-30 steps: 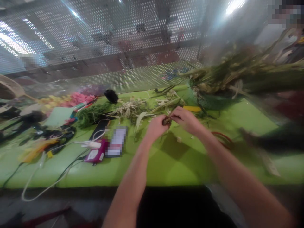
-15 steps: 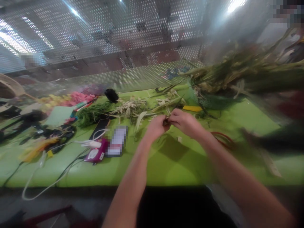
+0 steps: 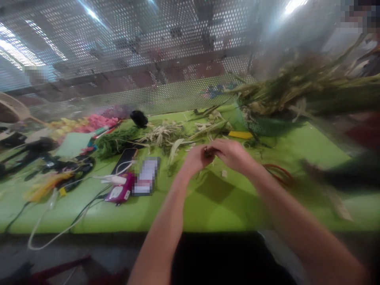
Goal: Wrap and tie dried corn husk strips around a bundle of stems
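My left hand (image 3: pixel 196 158) and my right hand (image 3: pixel 230 152) meet above the green tabletop (image 3: pixel 219 215), their fingers closed together. A small dark brown thing shows between the fingertips; it is too small and too covered to name. Just beyond the hands lie pale dried leaves (image 3: pixel 177 149) and a loose tangle of whitish plant strips (image 3: pixel 162 133). A yellow strip (image 3: pixel 240 135) lies behind my right hand. Below the hands, a small white scrap (image 3: pixel 224 173) rests on the table.
Phones (image 3: pixel 146 176) and a purple power bank (image 3: pixel 120 190) with cables lie to the left. Green fronds (image 3: pixel 111 142) and pink flowers (image 3: pixel 102 120) are farther back. A green basket (image 3: pixel 267 126) bears long dried stalks (image 3: pixel 323 89). A red-orange loop (image 3: pixel 277 174) lies at right.
The fingers of my right hand have curled over slightly towards the left hand. Both arms stay in nearly the same place, and the things on the table have not moved.
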`<state>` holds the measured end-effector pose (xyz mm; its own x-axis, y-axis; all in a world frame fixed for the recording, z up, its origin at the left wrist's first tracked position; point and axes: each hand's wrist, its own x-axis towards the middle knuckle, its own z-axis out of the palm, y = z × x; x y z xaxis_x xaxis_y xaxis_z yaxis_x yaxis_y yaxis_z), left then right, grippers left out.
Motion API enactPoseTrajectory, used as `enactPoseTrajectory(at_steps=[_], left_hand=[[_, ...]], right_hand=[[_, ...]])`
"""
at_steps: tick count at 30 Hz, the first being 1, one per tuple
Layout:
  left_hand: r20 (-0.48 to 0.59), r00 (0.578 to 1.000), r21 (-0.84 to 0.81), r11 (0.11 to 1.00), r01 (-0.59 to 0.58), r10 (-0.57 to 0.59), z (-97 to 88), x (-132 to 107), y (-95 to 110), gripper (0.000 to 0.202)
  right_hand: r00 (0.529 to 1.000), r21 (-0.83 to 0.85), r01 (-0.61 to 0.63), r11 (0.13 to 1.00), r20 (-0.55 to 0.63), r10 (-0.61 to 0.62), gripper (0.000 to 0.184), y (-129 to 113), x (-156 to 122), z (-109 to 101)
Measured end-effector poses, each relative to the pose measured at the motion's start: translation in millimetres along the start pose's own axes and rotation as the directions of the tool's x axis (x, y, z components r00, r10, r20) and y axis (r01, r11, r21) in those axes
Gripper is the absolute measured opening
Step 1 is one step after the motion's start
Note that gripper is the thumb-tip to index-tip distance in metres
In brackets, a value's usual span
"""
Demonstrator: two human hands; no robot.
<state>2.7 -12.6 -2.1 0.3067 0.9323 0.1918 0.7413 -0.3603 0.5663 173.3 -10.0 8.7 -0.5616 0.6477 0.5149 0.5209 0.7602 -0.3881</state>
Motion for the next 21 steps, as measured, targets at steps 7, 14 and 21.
enactPoseTrajectory(at_steps=[7,14,21], left_hand=[[0.038,0.999,-0.016,1.000,0.005,-0.004,-0.1,0,-1,0.017],[0.101,0.994,-0.022,0.999,0.048,-0.045,0.2,1,-1,0.023],[0.084,0.995,-0.018,0.998,0.054,-0.053,0.7,0,3,0.021]], right_hand=[[0.997,0.019,-0.049,0.999,0.062,0.048,0.022,-2,0,-8],[0.986,0.108,-0.110,0.988,0.138,0.095,0.016,3,-1,-10],[0.996,-0.119,-0.059,0.991,0.066,0.067,0.019,-3,-1,2]])
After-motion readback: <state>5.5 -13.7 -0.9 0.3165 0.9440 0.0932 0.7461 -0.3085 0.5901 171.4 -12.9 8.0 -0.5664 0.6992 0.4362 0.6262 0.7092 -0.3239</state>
